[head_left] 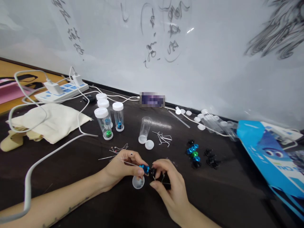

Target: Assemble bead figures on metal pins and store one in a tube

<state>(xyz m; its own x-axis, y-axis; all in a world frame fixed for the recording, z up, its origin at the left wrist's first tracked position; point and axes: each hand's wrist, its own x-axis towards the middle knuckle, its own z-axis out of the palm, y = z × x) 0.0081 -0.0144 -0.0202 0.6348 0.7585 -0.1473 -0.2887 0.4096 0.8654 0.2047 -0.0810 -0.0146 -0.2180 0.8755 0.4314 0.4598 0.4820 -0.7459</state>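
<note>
My left hand [130, 166] pinches a small shiny blue metal part [144, 169] between thumb and fingers. A thin pale rod [129, 161] runs alongside the fingers towards that part. Close against its right side, my right hand [169, 183] grips a small black part [152, 172]; whether the two parts are joined I cannot tell. Thin metal pieces show near the right fingertips, partly hidden. Below the left fingertips a small clear cup [138, 182] stands on the dark table [114, 205]. Thin pins [116, 151] lie just beyond my left hand.
Several white-capped clear tubes [118, 115] stand at left, some holding blue or green parts. An uncapped tube [145, 128], a white cap [149, 144] and hex keys [163, 138] lie mid-table. Blue and green parts [193, 152], black pieces [211, 158] and a blue bag [261, 155] are right. A white cable [28, 180] crosses my left arm.
</note>
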